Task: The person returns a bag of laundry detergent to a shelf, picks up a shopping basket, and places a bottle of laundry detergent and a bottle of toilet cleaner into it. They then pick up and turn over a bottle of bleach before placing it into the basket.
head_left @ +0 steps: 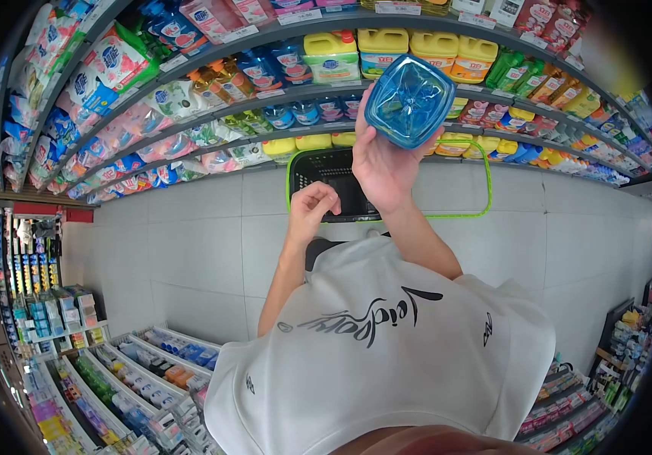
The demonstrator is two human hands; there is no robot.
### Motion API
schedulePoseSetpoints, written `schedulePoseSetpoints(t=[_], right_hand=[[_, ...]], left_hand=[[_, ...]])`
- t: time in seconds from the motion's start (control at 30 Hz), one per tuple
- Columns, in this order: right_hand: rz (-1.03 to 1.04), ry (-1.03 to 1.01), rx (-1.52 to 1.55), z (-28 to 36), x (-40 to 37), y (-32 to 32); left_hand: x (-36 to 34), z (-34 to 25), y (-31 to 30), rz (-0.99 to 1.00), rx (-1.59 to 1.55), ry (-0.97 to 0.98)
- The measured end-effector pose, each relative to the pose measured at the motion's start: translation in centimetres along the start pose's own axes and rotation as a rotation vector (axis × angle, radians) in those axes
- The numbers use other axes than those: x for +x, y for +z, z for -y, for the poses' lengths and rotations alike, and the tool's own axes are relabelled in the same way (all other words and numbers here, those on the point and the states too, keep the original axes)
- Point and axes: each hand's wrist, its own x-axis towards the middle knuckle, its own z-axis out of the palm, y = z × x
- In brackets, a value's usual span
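My right hand (386,178) is raised in front of the shelves, its fingers wrapped round a blue bottle (411,100). The bottle is see-through, with its squarish, ridged base turned up toward me; its label and cap are hidden. Lower and to the left, my left hand (316,202) is loosely closed with curled fingers, and nothing shows in it. It hovers over the near left side of a black shopping basket (309,161) with a bright green rim. My right hand and forearm cover part of that basket.
Curved-looking shelves (280,95) ahead hold yellow jugs (331,57), blue bottles and bagged detergent (113,61). Grey floor tiles (197,227) lie between them and me. More stocked shelves (136,371) stand behind at lower left and lower right.
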Motion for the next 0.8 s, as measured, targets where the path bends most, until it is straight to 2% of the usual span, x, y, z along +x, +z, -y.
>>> schedulePoseSetpoints(t=[0.57,0.67,0.73,0.77,0.8], right_hand=[[-0.093,0.021,0.015,-0.7,-0.5,-1.0],[-0.17,-0.006,-0.05,-1.3,-0.5,-0.7],[-0.426,-0.088,-0.381,-1.8,-0.5,-0.2],[-0.425,-0.093,-0.373,-1.7,-0.6,-0.1],[-0.548,-0.079,-0.463,-1.5,-0.6,0.0]], left_hand=[[-0.3,-0.4,-0.2,-0.002,-0.074,0.034],[0.3,-1.5,0.1,-0.034,-0.096,0.093],[0.8,-2.1,-0.3,-0.049,-0.096,0.165],[1.0,-2.3,-0.4,-0.047,-0.09,0.158],[1.3,-2.7,-0.4,-0.078,-0.132,0.223]])
